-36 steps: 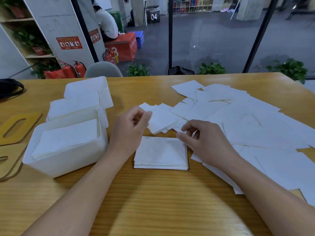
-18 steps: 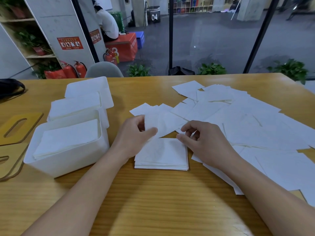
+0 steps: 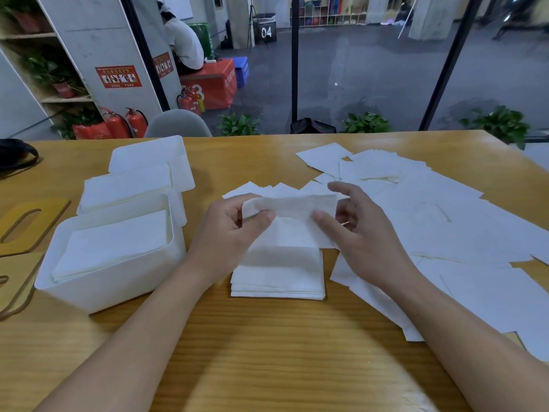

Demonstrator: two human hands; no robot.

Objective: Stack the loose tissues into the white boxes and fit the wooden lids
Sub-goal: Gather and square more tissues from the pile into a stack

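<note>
A single white tissue (image 3: pixel 289 214) hangs between both hands above a small neat stack of tissues (image 3: pixel 277 275) near the table's front. My left hand (image 3: pixel 228 233) pinches its left edge and my right hand (image 3: pixel 359 230) pinches its right edge. Many loose tissues (image 3: pixel 430 221) lie spread over the right half of the table. Three white boxes stand at the left: the nearest box (image 3: pixel 113 281) and the middle box (image 3: pixel 127 185) hold tissues, and the far box (image 3: pixel 148 153) stands behind them. Wooden lids (image 3: pixel 26 224) with slots lie at the far left.
The wooden table (image 3: pixel 267 352) has bare surface in front of the stack. A black object (image 3: pixel 15 154) lies at the far left edge. A grey chair back (image 3: pixel 178 124) stands behind the table, with potted plants and a glass wall beyond.
My left hand drew one tissue off the loose pile and lifted it. My right hand rose from the table and took its other edge, so the tissue now hangs above the stack.
</note>
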